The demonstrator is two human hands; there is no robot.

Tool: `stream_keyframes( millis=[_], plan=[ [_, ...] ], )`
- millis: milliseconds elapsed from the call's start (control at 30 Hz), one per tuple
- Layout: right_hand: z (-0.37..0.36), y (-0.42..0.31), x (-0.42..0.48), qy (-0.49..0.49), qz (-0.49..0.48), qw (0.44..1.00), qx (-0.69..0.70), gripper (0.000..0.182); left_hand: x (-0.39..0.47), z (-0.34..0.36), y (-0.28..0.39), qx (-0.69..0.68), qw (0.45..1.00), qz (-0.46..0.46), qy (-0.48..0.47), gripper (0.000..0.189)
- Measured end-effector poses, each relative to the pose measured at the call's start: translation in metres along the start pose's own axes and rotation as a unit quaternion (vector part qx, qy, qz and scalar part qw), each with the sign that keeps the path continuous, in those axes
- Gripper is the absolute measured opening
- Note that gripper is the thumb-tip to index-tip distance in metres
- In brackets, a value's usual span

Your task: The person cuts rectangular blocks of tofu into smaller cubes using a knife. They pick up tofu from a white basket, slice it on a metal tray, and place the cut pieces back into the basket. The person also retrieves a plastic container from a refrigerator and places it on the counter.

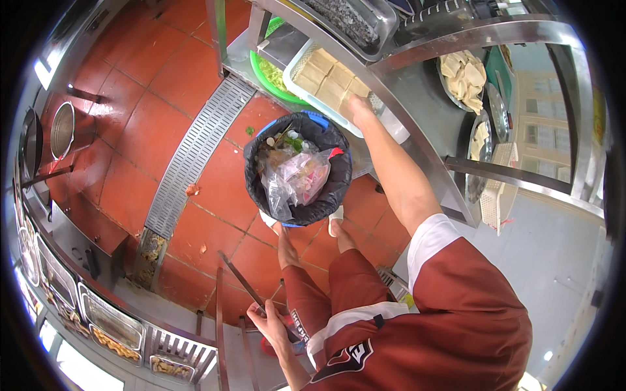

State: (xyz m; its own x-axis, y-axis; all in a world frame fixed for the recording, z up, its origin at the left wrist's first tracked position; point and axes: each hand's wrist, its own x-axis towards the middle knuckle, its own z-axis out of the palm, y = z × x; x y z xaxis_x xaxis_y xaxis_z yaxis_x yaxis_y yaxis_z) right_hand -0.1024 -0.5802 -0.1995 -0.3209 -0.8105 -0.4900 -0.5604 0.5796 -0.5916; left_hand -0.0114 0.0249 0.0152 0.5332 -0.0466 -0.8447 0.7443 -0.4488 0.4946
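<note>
My right hand (358,108) reaches into a white plastic basket (292,73) that holds several tan, tofu-like square blocks (325,80). Its fingers touch the blocks at the near end; whether they grip one is hidden. Lower in the view, my left hand (268,320) is closed around a long, dark, flat strip-like tool (244,278), which points up and to the left. Between my hands and in front of my feet stands a bin lined with a black bag (254,195), filled with clear plastic bags (293,181) and vegetable scraps.
A green basket of shredded vegetable (274,76) sits beside the white basket. Metal shelf posts frame the right side, with bowls of pale slices (462,80) beyond. A slotted drain cover (195,151) crosses the tiled floor. A metal bucket (66,132) and food trays (110,317) are at left.
</note>
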Motion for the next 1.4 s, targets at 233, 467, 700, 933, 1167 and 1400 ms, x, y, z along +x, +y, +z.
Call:
stream_keyframes(
  millis=[233, 467, 700, 933, 1167, 1400],
  plan=[
    [0.004, 0.004, 0.016, 0.011, 0.023, 0.998, -0.061, 0.056, 0.010, 0.016, 0.032, 0.022, 0.999, -0.003, -0.028, 0.026],
    [0.007, -0.012, -0.005, -0.089, 0.043, 0.995, -0.022, 0.061, 0.010, 0.031, 0.039, 0.006, 0.999, -0.008, -0.042, 0.027],
    [0.015, 0.001, 0.023, -0.031, 0.106, 0.991, -0.070, 0.065, 0.011, 0.036, 0.036, -0.008, 0.999, -0.010, -0.046, 0.025],
    [0.015, -0.012, 0.006, -0.007, 0.109, 0.992, -0.064, 0.048, 0.013, 0.035, 0.031, -0.002, 0.999, -0.018, -0.040, 0.023],
    [0.003, -0.054, -0.055, -0.073, 0.142, 0.986, -0.038, 0.055, 0.021, 0.032, 0.013, -0.011, 0.999, 0.008, -0.034, 0.025],
    [0.011, 0.011, 0.042, -0.030, 0.089, 0.993, 0.073, 0.036, 0.019, 0.031, 0.025, -0.006, 0.999, 0.000, -0.047, 0.025]
  ],
)
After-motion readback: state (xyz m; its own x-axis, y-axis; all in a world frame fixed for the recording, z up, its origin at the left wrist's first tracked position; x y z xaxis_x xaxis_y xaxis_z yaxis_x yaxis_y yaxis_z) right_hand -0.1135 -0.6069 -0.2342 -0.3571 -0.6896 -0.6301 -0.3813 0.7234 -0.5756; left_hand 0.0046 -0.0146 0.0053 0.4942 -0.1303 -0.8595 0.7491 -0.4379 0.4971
